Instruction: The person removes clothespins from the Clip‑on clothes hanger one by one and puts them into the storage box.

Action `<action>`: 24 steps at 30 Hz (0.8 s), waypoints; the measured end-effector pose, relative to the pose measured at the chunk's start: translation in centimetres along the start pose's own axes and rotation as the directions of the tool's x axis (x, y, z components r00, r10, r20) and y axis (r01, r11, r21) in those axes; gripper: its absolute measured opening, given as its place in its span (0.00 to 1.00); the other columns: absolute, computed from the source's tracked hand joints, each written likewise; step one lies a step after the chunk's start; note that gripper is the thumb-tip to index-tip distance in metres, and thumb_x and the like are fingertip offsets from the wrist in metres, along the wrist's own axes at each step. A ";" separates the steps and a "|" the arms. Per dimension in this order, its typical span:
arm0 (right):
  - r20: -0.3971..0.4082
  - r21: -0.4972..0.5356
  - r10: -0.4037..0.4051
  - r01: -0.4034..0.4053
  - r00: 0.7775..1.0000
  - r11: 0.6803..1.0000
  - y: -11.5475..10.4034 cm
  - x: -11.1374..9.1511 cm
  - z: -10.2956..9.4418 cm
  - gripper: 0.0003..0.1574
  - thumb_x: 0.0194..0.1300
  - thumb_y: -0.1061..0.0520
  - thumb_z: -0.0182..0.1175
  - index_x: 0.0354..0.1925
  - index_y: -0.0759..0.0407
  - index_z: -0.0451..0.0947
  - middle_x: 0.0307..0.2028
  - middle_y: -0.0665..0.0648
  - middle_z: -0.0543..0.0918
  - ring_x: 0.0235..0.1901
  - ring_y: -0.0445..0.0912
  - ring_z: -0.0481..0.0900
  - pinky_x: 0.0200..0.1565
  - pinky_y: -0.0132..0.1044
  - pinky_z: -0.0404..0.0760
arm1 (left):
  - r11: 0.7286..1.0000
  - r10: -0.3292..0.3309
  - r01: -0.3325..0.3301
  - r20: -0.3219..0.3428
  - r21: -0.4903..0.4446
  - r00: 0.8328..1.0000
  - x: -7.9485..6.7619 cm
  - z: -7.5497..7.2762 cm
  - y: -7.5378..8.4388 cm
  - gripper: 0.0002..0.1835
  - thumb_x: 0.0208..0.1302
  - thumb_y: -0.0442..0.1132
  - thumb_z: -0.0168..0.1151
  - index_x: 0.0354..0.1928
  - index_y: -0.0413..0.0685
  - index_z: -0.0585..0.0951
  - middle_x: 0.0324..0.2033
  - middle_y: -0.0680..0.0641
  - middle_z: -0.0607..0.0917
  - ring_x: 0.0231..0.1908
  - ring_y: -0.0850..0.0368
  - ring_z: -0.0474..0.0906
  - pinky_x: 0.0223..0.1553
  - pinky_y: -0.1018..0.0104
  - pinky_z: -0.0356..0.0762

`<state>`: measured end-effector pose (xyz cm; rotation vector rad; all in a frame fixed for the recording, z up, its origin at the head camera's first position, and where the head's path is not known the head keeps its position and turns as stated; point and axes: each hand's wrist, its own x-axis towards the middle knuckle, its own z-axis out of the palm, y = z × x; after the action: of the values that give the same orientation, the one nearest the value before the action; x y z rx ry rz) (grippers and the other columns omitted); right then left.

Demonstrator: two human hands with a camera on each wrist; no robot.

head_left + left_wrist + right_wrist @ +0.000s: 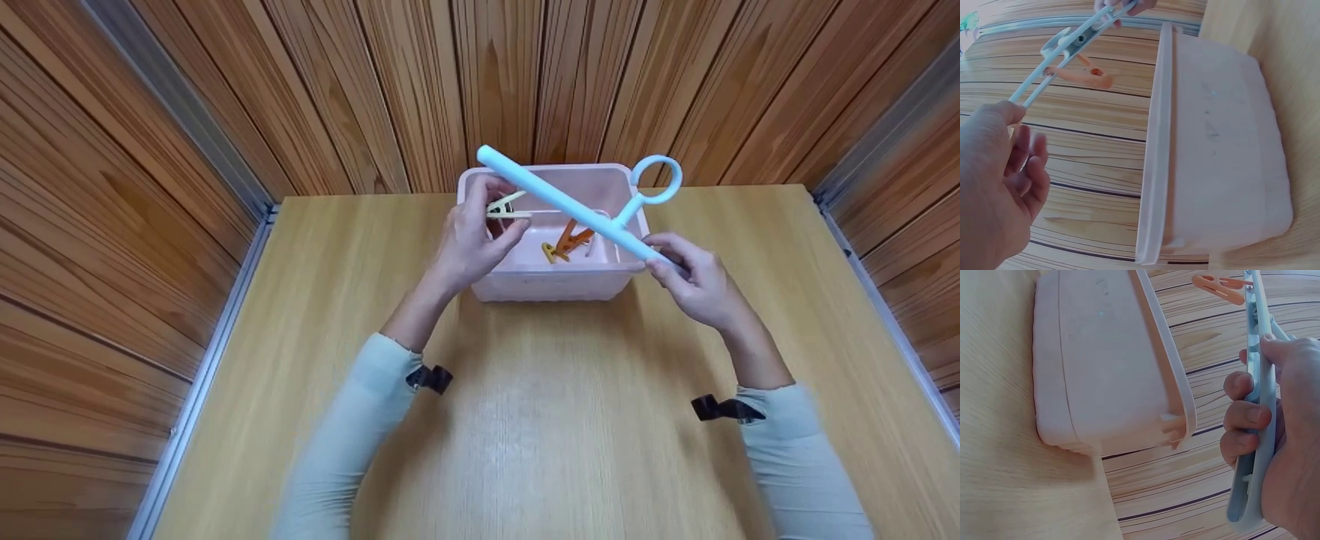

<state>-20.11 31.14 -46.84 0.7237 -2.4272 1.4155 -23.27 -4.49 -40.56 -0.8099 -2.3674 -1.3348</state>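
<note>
My right hand point(697, 285) grips one end of a light blue hanger bar point(555, 196) with a ring hook point(679, 180) on it. In the right wrist view its fingers curl round the hollow bar. A cream clothespin point(510, 215) is pinched in my left hand point(474, 247), close to the bar's far end. Below the bar's middle hangs an orange clothespin point(1084, 77), also plain in the right wrist view. In the left wrist view the cream clothespin is mostly hidden by my fingers.
Beneath the hanger a pale pink plastic bin point(555, 286) stands at the table's back edge. A yellow-orange clothespin point(553, 253) shows within its opening. Wood-panelled walls point(495, 90) rise behind and at both sides of the table point(525, 420).
</note>
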 end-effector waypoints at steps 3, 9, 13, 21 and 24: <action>-0.002 0.007 0.006 -0.006 1.000 1.000 -0.2 0.0 0.2 0.16 0.80 0.73 0.58 0.62 0.74 0.81 0.29 0.44 0.77 0.24 0.35 0.69 0.26 0.31 0.69 | 1.000 0.002 -0.002 -0.051 -0.005 0.999 -0.2 0.6 -0.2 0.24 0.77 0.38 0.73 0.64 0.35 0.72 0.38 0.38 0.86 0.32 0.55 0.78 0.36 0.74 0.72; 0.008 0.024 0.003 -0.004 1.000 1.000 -0.3 0.1 0.6 0.17 0.81 0.73 0.57 0.63 0.75 0.79 0.30 0.44 0.78 0.24 0.36 0.70 0.28 0.31 0.71 | 0.997 -0.008 -0.001 -0.114 -0.081 0.993 -0.5 1.6 -0.3 0.24 0.78 0.37 0.72 0.63 0.34 0.71 0.33 0.43 0.78 0.29 0.59 0.68 0.32 0.73 0.64; 0.022 0.019 0.000 0.000 1.000 1.000 -0.1 -0.1 0.8 0.17 0.80 0.73 0.58 0.64 0.74 0.80 0.30 0.45 0.78 0.24 0.37 0.70 0.28 0.31 0.71 | 0.995 -0.022 0.003 -0.183 -0.101 0.983 -0.6 1.5 -0.3 0.23 0.78 0.35 0.72 0.63 0.33 0.72 0.34 0.48 0.77 0.29 0.62 0.67 0.32 0.74 0.64; 0.002 0.007 -0.017 0.017 1.000 1.000 0.0 0.0 0.7 0.17 0.79 0.74 0.59 0.62 0.73 0.81 0.30 0.44 0.78 0.24 0.36 0.69 0.29 0.28 0.72 | 0.999 -0.022 0.018 -0.127 -0.031 0.992 -1.2 0.8 -0.8 0.22 0.80 0.37 0.70 0.64 0.34 0.72 0.36 0.41 0.83 0.32 0.59 0.72 0.35 0.72 0.68; -0.001 0.006 -0.014 0.014 1.000 1.000 0.0 0.0 0.7 0.18 0.79 0.74 0.60 0.63 0.73 0.81 0.30 0.43 0.78 0.25 0.36 0.69 0.30 0.29 0.72 | 1.000 -0.014 0.015 -0.069 0.021 0.998 -1.4 0.8 -0.9 0.22 0.81 0.38 0.69 0.65 0.35 0.72 0.41 0.38 0.86 0.35 0.53 0.79 0.39 0.66 0.78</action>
<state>-20.11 30.51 -47.21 0.7395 -2.4140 1.4181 -22.68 -4.66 -42.33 -0.7304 -2.3348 -1.3188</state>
